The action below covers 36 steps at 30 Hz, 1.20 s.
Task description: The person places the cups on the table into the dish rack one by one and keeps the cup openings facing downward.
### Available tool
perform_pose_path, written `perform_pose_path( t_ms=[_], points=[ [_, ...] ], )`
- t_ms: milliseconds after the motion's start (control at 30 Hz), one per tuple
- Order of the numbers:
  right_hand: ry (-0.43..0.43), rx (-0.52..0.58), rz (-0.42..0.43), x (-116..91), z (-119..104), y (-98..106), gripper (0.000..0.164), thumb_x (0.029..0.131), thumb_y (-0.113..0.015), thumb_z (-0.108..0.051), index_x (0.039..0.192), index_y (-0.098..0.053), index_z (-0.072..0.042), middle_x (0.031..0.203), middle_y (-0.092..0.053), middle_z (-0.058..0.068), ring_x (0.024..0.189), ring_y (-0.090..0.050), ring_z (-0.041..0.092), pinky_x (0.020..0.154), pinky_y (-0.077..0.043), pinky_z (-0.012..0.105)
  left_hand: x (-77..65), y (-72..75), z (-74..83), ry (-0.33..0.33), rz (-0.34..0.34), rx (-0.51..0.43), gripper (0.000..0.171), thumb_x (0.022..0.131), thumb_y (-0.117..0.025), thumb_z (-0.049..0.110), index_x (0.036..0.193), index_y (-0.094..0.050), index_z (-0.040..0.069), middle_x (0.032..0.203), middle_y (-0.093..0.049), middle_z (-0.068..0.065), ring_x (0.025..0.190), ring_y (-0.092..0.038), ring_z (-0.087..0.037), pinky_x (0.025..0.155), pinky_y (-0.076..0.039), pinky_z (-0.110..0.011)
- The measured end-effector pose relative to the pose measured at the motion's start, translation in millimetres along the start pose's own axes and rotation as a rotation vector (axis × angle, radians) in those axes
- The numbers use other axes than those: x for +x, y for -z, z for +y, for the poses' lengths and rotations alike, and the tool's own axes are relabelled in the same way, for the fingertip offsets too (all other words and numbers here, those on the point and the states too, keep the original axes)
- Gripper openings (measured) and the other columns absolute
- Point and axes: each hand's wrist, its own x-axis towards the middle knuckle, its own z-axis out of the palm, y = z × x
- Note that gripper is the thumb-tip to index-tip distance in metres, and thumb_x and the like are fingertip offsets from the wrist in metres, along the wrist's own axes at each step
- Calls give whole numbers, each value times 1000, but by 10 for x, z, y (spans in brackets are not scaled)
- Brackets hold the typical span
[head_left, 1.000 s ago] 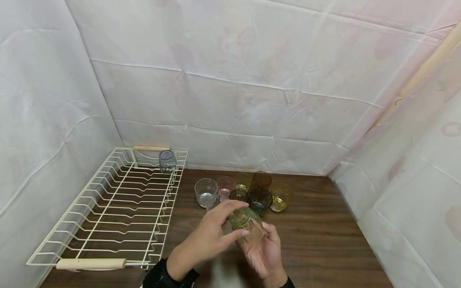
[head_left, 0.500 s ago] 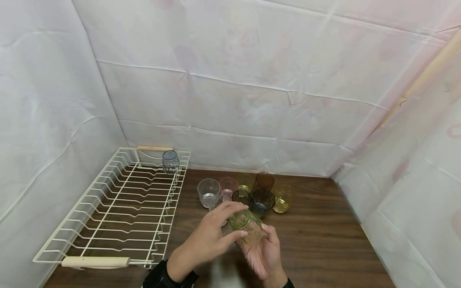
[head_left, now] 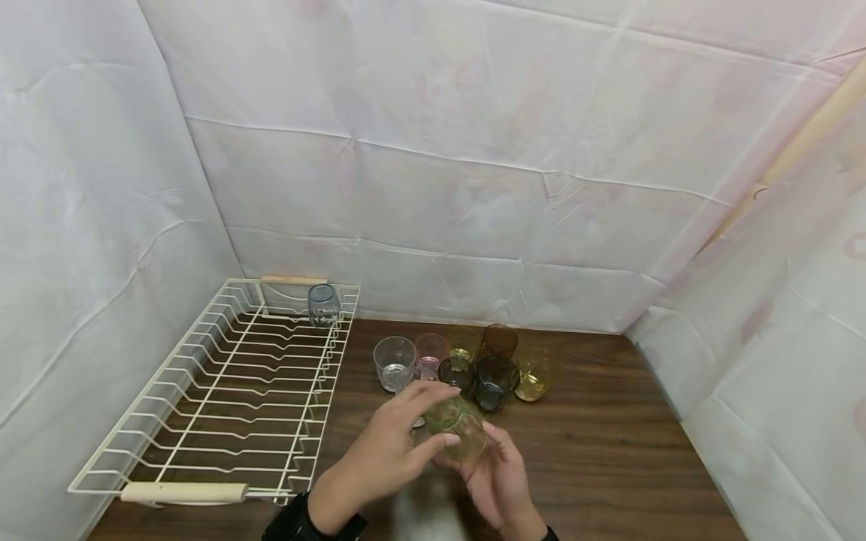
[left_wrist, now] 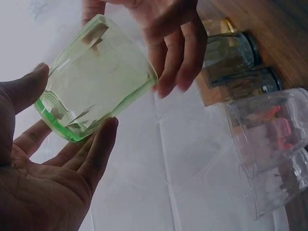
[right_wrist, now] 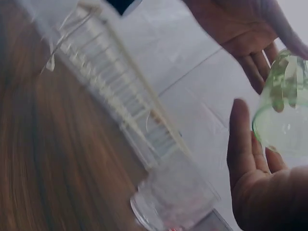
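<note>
A pale green drinking glass [head_left: 467,434] is held tilted above the table between both hands. My left hand [head_left: 382,443] grips its thicker base end, thumb on one side and fingers on the other; the left wrist view shows the green glass [left_wrist: 103,77] in that grip. My right hand [head_left: 502,485] is at the rim end. In the right wrist view, the right thumb [right_wrist: 239,137] stands straight, apart from the glass, while the other fingers extend behind the rim. Behind the hands stand a clear glass mug [head_left: 395,364], a pink glass [head_left: 431,349] and a dark glass [head_left: 496,383].
On the left stands a white wire dish rack [head_left: 233,387] with wooden handles, a blue glass [head_left: 324,306] in its far right corner. An amber-brown glass [head_left: 499,340] and a yellow glass [head_left: 533,379] complete the cluster on the wooden table [head_left: 609,443]. White sheeting [head_left: 433,188] encloses the back and sides.
Both hands and the green glass have shifted slightly left, and the glass's tilt has changed a little. The head view has moved slightly. The rack and standing glasses stay put.
</note>
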Motion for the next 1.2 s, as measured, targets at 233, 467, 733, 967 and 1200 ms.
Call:
perform_pose_path(
  t_ms=[233, 467, 733, 967, 1200],
  points=[
    [-30, -554, 322, 59, -37, -64, 37, 115, -44, -27, 144, -53, -5, 136, -63, -6, 115, -65, 8, 91, -58, 27, -87, 42, -25, 50, 48, 60, 57, 93, -84, 34, 146, -63, 35, 144, -64, 4, 129, -69, -16, 101, -62, -42],
    [118, -860, 316, 111, 77, 58, 37, 110, -55, -7, 144, -53, 7, 134, -64, 11, 112, -64, 2, 85, -62, 26, -165, 112, -100, 56, 102, 142, 59, 93, -83, 33, 148, -62, 32, 145, -64, 5, 128, -68, -17, 102, -62, -42],
    [237, -1141, 337, 74, 156, 158, 41, 102, -71, -9, 140, -62, -20, 137, -68, 16, 121, -64, 8, 88, -60, 27, -190, 436, -228, 56, 199, 251, 60, 92, -84, 25, 148, -63, 25, 144, -65, -2, 116, -72, -21, 95, -63, -45],
    [302, -1345, 378, 20, 54, 315, 46, 99, -76, -14, 141, -63, -29, 132, -69, 3, 107, -59, 4, 76, -60, 28, -153, 820, -294, 80, 232, 362, 57, 91, -85, 24, 144, -66, 15, 141, -67, -11, 116, -73, -33, 94, -62, -53],
    [284, -1379, 465, -70, -37, 428, 41, 99, -76, -13, 137, -67, -25, 129, -71, -2, 107, -58, 4, 77, -60, 30, -111, 1102, -323, 209, 229, 497, 56, 93, -83, 22, 144, -64, 8, 140, -66, -18, 96, -75, -38, 73, -61, -52]
  ],
)
